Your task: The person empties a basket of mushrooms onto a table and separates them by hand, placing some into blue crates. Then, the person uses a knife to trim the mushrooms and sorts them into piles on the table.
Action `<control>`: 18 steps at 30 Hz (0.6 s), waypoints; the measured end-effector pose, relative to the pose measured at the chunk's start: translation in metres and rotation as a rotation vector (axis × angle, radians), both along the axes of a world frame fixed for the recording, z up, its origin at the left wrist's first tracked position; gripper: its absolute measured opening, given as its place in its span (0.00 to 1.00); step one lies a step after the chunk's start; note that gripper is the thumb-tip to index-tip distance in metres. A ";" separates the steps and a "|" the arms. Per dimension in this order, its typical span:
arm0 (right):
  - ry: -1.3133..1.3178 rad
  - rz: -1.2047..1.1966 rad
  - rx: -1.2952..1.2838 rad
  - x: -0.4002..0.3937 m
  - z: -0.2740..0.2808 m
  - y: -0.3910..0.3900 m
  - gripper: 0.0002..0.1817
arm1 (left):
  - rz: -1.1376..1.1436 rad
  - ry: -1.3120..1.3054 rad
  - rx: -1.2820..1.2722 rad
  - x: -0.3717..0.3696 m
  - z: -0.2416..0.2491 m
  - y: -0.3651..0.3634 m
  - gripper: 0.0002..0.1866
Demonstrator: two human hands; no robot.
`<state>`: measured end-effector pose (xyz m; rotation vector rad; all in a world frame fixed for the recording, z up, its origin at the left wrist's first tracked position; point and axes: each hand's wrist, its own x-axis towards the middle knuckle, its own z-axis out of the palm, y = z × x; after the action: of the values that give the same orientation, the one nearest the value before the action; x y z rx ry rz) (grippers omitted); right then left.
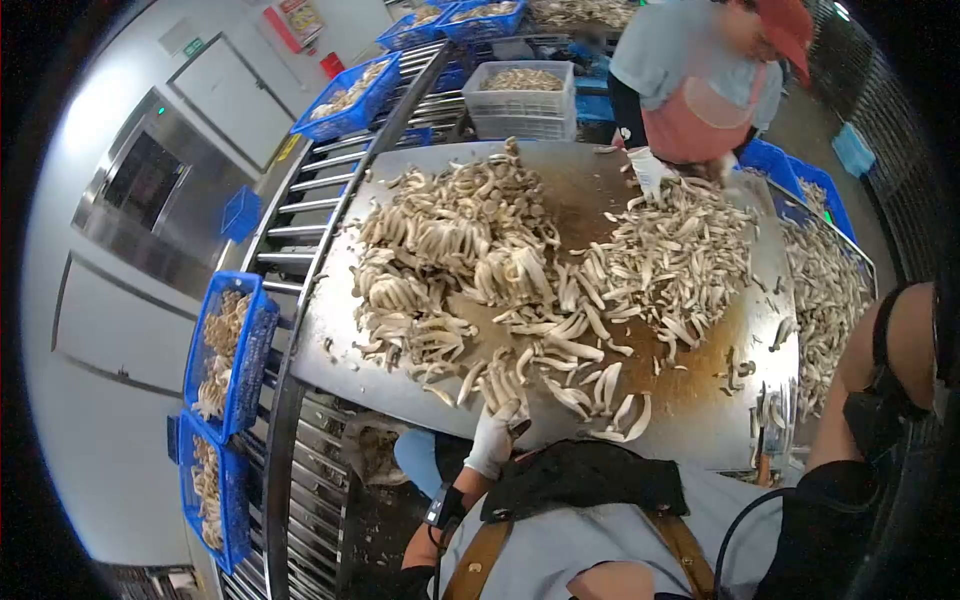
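Note:
My left hand (490, 440), in a white glove, is at the near edge of the metal table (345, 375). Its fingers are closed around the base of a cluster of mushrooms (500, 385), whose pale stems point away from me. Just beyond it lies a large heap of clustered mushrooms (450, 235) with long stems. Loose single mushrooms (605, 385) are scattered to its right, and a broad pile of separated mushrooms (670, 260) covers the right side. My right arm is raised at the right edge, with its hand out of the frame.
Opposite me, a person in a red cap and apron (695, 115) works at the right pile. A roller conveyor (290, 230) runs along the left, bearing blue baskets (225, 350) of mushrooms. White crates (520, 110) stand behind the table; a mushroom-filled bin (825, 290) sits at the right.

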<state>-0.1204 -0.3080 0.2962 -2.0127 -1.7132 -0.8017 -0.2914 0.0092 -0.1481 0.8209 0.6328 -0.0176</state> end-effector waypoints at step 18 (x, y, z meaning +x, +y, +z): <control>-0.055 -0.081 0.051 0.027 0.003 -0.025 0.36 | -0.543 -0.151 1.545 -0.062 -0.046 0.001 0.33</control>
<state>-0.0937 -0.3331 0.2992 -2.0553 -1.6327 -0.9261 -0.3537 0.0098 -0.1941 2.4435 0.1521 0.0483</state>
